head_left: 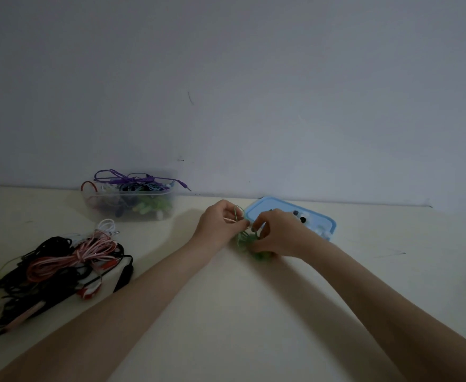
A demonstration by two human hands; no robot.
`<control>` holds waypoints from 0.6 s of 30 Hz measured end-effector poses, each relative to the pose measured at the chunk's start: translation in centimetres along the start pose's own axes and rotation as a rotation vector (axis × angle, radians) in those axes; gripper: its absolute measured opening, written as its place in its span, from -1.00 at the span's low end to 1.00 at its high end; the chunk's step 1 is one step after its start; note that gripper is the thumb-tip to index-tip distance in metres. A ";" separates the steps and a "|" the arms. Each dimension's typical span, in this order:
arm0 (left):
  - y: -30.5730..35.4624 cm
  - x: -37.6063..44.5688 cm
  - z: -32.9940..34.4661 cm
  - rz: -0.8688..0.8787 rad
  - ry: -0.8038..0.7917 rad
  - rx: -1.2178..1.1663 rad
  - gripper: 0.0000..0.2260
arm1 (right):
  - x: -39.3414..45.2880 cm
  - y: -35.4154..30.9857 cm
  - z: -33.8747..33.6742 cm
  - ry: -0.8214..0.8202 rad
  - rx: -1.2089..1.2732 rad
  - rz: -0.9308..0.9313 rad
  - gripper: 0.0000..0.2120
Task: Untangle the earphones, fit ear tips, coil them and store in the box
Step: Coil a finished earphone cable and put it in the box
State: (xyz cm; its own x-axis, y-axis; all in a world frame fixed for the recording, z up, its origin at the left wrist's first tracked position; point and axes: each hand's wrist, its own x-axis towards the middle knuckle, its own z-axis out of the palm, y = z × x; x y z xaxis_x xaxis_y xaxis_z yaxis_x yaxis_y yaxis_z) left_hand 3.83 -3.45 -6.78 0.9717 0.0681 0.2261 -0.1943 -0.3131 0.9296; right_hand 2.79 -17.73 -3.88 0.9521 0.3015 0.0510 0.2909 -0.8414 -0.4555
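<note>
Pale desk meets a plain wall. Near the back edge, left hand and right hand each pinch the green earphones, fingers curled on the cord. Blue lid lies just behind. Clear box of cables stands back left; tangled cables sit at the left edge.

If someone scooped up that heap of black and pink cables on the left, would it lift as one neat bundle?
Probably not. The cable heap looks floppy: its thin cords sprawl flat in loose loops on the table, so strands would likely dangle. It seems tangled, so most might lift together as a clump. It is probably light, and unlikely to roll.
</note>
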 end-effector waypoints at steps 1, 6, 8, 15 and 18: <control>0.3 0.2 -0.2 -0.022 -0.002 -0.010 -0.79 | 0.0 -0.1 0.0 0.024 0.021 0.002 -0.65; 3.5 2.0 -3.8 0.065 0.051 0.076 -0.70 | 1.6 -2.2 -0.9 0.220 0.294 -0.001 -0.77; 5.1 2.7 -6.1 0.136 0.076 0.148 -0.72 | 3.4 -4.0 -1.5 0.296 0.320 -0.056 -0.78; 7.0 4.9 -14.4 0.318 0.270 0.432 -0.88 | 10.3 -12.3 -0.9 0.409 0.345 -0.232 -0.85; 5.7 5.5 -16.4 0.303 0.234 0.618 -0.90 | 12.2 -13.8 1.2 0.385 0.330 -0.230 -0.84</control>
State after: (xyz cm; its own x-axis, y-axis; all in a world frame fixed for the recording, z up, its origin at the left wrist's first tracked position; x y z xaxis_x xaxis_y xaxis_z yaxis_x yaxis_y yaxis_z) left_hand 5.88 10.66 4.51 0.8198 0.0729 0.5679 -0.2719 -0.8234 0.4982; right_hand 10.28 -1.91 2.01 0.8515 0.2229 0.4746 0.5089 -0.5696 -0.6454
